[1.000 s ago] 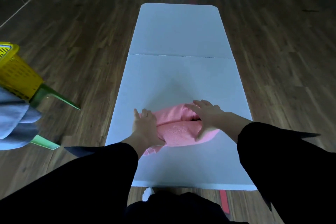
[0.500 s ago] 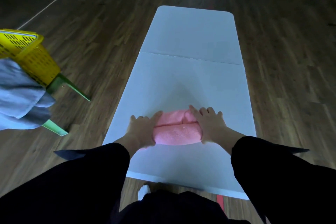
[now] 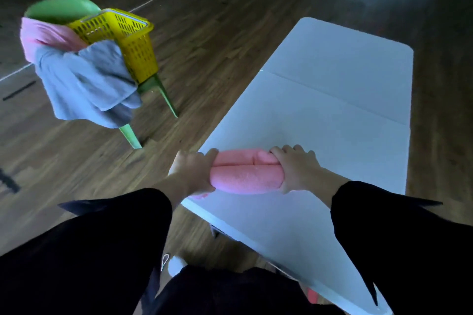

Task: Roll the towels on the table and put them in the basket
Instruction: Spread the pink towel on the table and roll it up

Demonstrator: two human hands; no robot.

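Observation:
A rolled pink towel [image 3: 245, 174] lies crosswise near the front left corner of the white folding table [image 3: 320, 110]. My left hand [image 3: 193, 174] grips its left end, fingers curled over the top. My right hand [image 3: 297, 169] grips its right end the same way. Whether the roll rests on the table or is lifted, I cannot tell. A yellow slatted basket [image 3: 122, 38] sits tilted on a green plastic chair [image 3: 61, 9] to the left, off the table.
A grey-blue towel [image 3: 87, 82] and a pink towel [image 3: 43, 36] hang over the chair beside the basket. Dark wooden floor surrounds the table. A chair leg [image 3: 167, 98] points toward the table's left edge. My white shoe [image 3: 175, 264] shows below.
The pink towel has gone from a loose fold to a tight roll gripped at both ends. The view has swung left, bringing the basket and chair fully in.

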